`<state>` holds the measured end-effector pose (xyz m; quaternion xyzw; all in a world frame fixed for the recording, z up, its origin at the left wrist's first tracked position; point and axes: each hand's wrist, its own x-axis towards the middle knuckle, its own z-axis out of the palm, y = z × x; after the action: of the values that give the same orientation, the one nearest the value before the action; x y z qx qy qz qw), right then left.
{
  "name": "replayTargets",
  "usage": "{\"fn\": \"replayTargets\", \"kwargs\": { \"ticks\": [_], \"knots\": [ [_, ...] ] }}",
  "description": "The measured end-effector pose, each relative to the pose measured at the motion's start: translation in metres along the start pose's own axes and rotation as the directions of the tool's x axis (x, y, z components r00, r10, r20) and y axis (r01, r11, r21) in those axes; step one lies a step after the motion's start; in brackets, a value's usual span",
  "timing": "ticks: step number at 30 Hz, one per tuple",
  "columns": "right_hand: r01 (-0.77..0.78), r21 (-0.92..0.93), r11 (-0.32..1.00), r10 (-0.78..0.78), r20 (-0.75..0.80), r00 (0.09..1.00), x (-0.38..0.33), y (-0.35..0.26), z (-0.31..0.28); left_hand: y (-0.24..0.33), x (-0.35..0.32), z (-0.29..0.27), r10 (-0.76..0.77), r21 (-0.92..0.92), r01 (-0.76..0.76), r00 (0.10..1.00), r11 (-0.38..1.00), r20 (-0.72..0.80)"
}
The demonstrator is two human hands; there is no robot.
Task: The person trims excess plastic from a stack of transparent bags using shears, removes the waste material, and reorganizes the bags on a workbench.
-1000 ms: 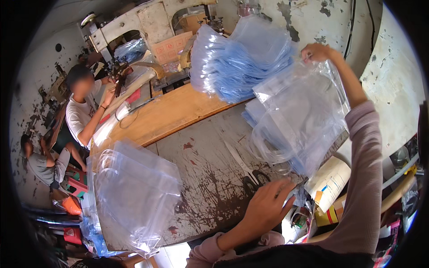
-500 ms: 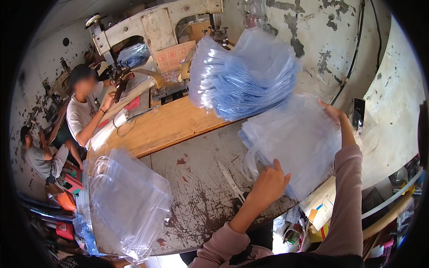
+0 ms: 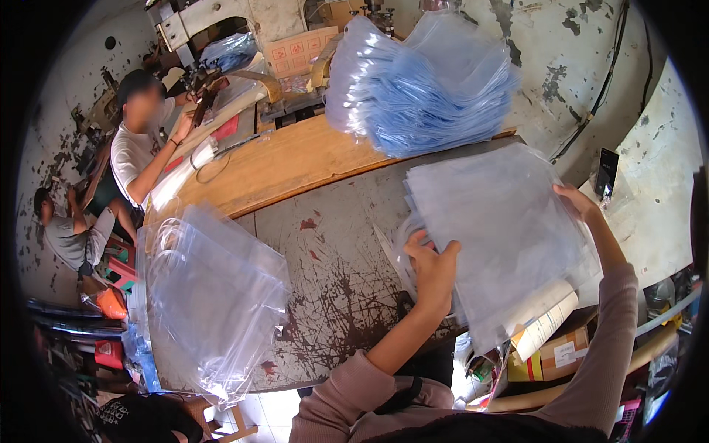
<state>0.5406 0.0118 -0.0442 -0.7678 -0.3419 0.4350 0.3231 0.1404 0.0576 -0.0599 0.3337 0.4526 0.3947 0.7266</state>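
Note:
A stack of clear plastic bags (image 3: 509,236) spans the space between my hands, partly over the grey worn tabletop (image 3: 317,295) and past its near right edge. My left hand (image 3: 434,273) is closed on the stack's left edge, beside the looped handles, with the thumb raised over the top sheet. On the right edge my right hand (image 3: 580,203) grips the sheets, some fingers hidden beneath. Scissors (image 3: 404,304) lie by my left wrist, mostly covered by bags and hand. Another set of clear handled bags (image 3: 221,288) rests flat at the table's left end.
A tall bluish pile of plastic bags (image 3: 436,111) sits at the back on a wooden board (image 3: 295,177). A person in white (image 3: 136,148) works at a machine, another in grey (image 3: 66,236) sits farther left. A phone (image 3: 606,171) leans at right; cardboard boxes (image 3: 565,351) stand below.
Both hands have shifted the bag stack, which now lies flatter and squarer and covers more of the scissors. My left hand has moved up along its edge. The view has tilted downward.

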Motion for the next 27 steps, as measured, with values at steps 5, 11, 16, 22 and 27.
{"fn": "replayTargets", "kwargs": {
  "ticks": [5, 11, 16, 22, 27],
  "knots": [
    [0.200, 0.108, 0.974, -0.191, -0.086, 0.978, -0.069, -0.029, 0.041, 0.011, -0.010, -0.017, -0.032, -0.210, 0.047, 0.997, 0.977, 0.075],
    [0.528, 0.095, 0.844, -0.404, -0.534, 0.743, -0.100, -0.028, 0.013, 0.049, -0.026, 0.002, 0.371, -0.036, -0.370, 0.920, 0.928, 0.123],
    [0.714, 0.243, 0.657, -0.475, -0.602, 0.642, -0.100, -0.067, 0.017, 0.103, 0.000, 0.009, 0.820, 0.254, -0.802, 0.570, 0.541, 0.053],
    [0.795, 0.351, 0.495, -0.662, -0.440, 0.607, -0.049, -0.005, 0.040, 0.105, 0.030, -0.004, 0.948, 0.255, -0.915, 0.319, 0.312, -0.014],
    [0.740, 0.484, 0.467, -0.640, -0.393, 0.661, -0.036, 0.043, 0.070, 0.076, 0.075, -0.021, 0.923, 0.402, -0.887, 0.328, 0.227, 0.203]
  ]
}}
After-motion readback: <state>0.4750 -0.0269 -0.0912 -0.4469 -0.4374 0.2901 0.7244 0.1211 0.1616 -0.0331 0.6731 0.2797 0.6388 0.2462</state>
